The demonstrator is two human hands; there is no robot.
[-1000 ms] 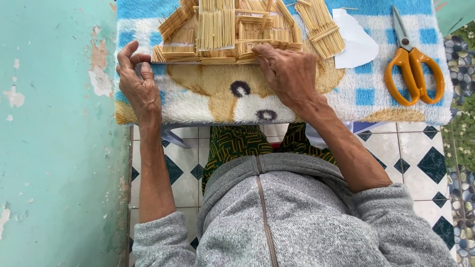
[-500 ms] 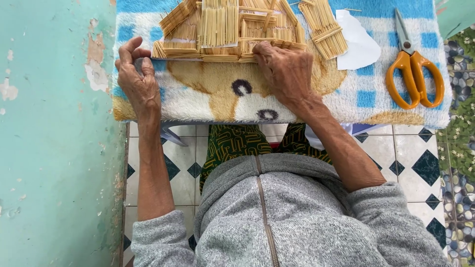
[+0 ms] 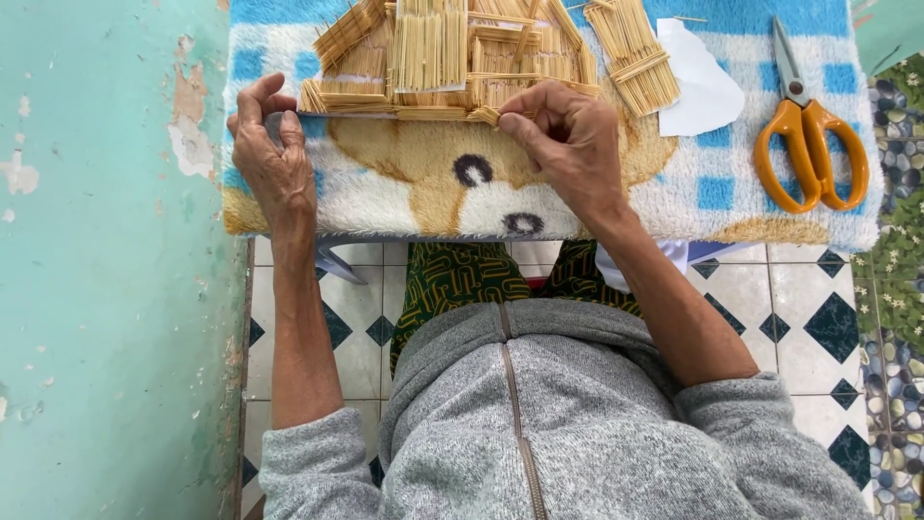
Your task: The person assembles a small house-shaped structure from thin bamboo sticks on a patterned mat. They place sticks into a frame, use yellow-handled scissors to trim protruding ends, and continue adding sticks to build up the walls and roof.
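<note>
A small house model built of thin wooden sticks lies on a fluffy blue, white and tan towel with a bear picture. My left hand rests on the towel and holds the left end of the model's base edge. At the middle of that front edge, my right hand pinches a small stick piece between thumb and fingers. A loose panel of glued sticks lies just right of the model.
Orange-handled scissors lie on the towel at the right, beside a white paper scrap. A teal wall stands close on the left. Below the towel's edge are white and dark-diamond floor tiles and my grey zip sweater.
My right hand has closed from lying flat on the model's front edge to pinching a stick piece there. My left hand has stayed at the left end.
</note>
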